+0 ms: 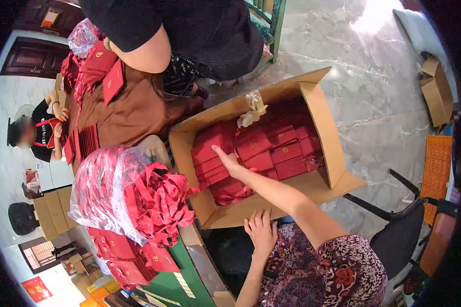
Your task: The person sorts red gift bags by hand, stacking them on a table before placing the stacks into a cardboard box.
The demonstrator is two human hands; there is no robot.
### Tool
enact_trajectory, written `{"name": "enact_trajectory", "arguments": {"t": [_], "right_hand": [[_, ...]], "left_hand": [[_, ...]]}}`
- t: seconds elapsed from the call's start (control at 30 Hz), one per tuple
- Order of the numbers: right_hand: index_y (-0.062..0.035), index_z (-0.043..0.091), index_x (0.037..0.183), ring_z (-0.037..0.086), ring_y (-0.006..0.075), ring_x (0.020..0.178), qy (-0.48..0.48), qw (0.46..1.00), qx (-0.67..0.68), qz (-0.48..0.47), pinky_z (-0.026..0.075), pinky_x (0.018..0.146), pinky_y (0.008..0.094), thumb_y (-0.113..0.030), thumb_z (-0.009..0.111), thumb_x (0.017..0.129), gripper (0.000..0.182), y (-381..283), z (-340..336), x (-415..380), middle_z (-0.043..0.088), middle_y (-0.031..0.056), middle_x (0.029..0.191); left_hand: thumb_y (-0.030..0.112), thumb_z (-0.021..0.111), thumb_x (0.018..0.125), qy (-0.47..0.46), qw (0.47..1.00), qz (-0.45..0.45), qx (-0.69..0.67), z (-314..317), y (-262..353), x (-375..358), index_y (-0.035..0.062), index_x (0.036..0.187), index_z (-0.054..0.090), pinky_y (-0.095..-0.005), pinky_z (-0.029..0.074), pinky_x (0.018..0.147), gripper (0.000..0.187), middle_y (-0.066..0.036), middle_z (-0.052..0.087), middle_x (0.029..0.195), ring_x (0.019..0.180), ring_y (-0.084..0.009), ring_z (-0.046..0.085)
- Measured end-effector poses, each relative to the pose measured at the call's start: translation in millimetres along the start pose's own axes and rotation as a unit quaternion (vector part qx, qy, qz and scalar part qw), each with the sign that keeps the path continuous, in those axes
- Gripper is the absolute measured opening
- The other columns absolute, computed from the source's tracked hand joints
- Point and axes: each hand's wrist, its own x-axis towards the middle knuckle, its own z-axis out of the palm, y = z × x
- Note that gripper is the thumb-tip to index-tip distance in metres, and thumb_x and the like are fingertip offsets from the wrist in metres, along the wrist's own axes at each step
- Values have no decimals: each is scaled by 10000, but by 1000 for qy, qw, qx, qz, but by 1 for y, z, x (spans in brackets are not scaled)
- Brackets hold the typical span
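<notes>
The left hand (pixel 262 233) lay unclenched at the near flap of the cardboard box (pixel 267 213), the right hand (pixel 229 162) reached among the red packets (pixel 286 152) inside, its grip impossible to tell, and a plastic-wrapped bundle (pixel 105 187) sat left of both.

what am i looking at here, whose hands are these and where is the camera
There is no robot: this single picture, turned sideways, comes from a camera worn on someone's head. The wearer's right hand reaches into an open cardboard box over stacked flat red items; the left hand is by the box's near edge. Neither visibly holds anything. In the picture's left half, a clear plastic bag and loose red straps lie near more red items. A brown cloth covers another surface, with two people nearby.
</notes>
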Motion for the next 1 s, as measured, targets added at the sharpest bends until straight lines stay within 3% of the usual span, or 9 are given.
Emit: {"name": "enact_trajectory", "arguments": {"t": [0.1, 0.17, 0.27, 0.5, 0.57, 0.7, 0.8, 0.9, 1.0], "right_hand": [[190, 303, 1335, 412, 334, 1292, 17, 1000, -16, 20, 337, 1040, 397, -716, 658, 647, 1192, 16, 10, 68, 398, 297, 1381], [134, 375, 1315, 505, 278, 1192, -26, 998, 63, 13, 409, 990, 379, -503, 676, 771, 890, 11, 12, 74, 500, 210, 1307], [130, 327, 1343, 513, 275, 1179, 0, 1000, -17, 9, 438, 960, 383, -479, 687, 764, 914, 5, 11, 71, 496, 206, 1306], [143, 276, 1362, 501, 287, 1196, 9, 1000, 28, 5, 455, 940, 377, -467, 741, 708, 1008, -8, 8, 61, 447, 239, 1343], [158, 244, 1366, 495, 291, 1206, 86, 996, -11, -3, 446, 954, 378, -449, 764, 691, 1046, -9, 9, 62, 449, 256, 1338], [147, 176, 1393, 476, 324, 1235, 55, 997, -25, -45, 410, 1000, 382, -439, 763, 701, 1080, 7, 9, 101, 440, 278, 1349], [115, 192, 1408, 459, 358, 1252, 121, 984, -127, -8, 385, 1025, 386, -404, 741, 732, 1014, -11, 13, 68, 433, 292, 1355], [75, 215, 1421, 458, 388, 1243, 140, 979, -139, -45, 385, 1025, 395, -349, 720, 754, 938, -2, 11, 70, 427, 291, 1362], [71, 302, 1364, 533, 389, 1150, 150, 975, -115, -114, 424, 968, 404, -309, 723, 745, 839, 20, 9, 98, 504, 287, 1278]], "left_hand": [[226, 667, 775, -4, 1000, -3, -5, -4, 1, 1, 114, 1267, 500, -526, 186, 1057, 531, -102, 487, 1220, 1214, -289, 394], [225, 669, 773, -1, 1000, 1, -1, -1, -1, 0, 123, 1283, 496, -523, 184, 1056, 549, -88, 488, 1224, 1215, -283, 394], [229, 672, 774, 2, 1000, 2, 1, -1, -2, 1, 126, 1277, 501, -519, 186, 1055, 541, -86, 488, 1227, 1214, -280, 396], [228, 664, 789, 2, 1000, 5, -10, -2, -2, 4, 124, 1270, 505, -523, 189, 1053, 518, -83, 491, 1233, 1214, -280, 399], [226, 665, 788, 8, 1000, 4, -13, -1, -3, 3, 124, 1272, 503, -525, 189, 1052, 520, -80, 493, 1232, 1215, -281, 400], [235, 666, 788, 14, 1000, 4, -7, 2, -4, 2, 126, 1274, 499, -525, 191, 1052, 526, -79, 494, 1233, 1215, -279, 402], [243, 667, 788, 8, 1000, 5, 4, 3, -6, -2, 130, 1275, 497, -524, 193, 1049, 528, -77, 494, 1236, 1217, -279, 401], [248, 668, 787, 7, 1000, 6, 2, 2, -6, -1, 131, 1273, 497, -520, 198, 1047, 529, -75, 493, 1238, 1218, -279, 400], [250, 672, 783, 10, 1000, 9, 1, 1, -6, -2, 135, 1278, 493, -515, 203, 1044, 539, -71, 494, 1236, 1217, -275, 401]]}}
